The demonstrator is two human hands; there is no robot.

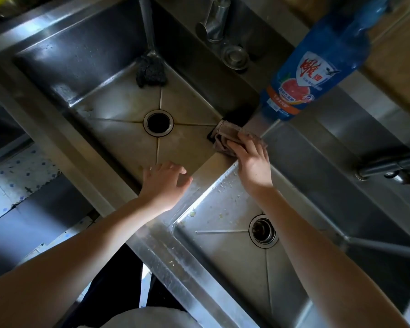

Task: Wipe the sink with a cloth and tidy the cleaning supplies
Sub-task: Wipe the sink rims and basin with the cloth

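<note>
A double stainless sink fills the head view, with a left basin (118, 107) and a right basin (225, 254) split by a steel divider (213, 166). My right hand (252, 162) presses a brownish cloth (225, 136) onto the far end of the divider, fingers flat on it. My left hand (166, 183) rests on the divider's near end at the left basin's corner, fingers loosely spread and holding nothing. A dark scouring pad (150, 72) lies in the left basin's far corner. A blue dish-soap bottle (317, 60) stands on the back ledge beyond the cloth.
A black sponge-like block (238, 116) sits just behind the cloth. Two taps (214, 22) (388, 165) rise from the back ledge, with a round steel cap (234, 56) beside the first. Food bits speckle the right basin near its drain (262, 230). The left drain (158, 123) is open.
</note>
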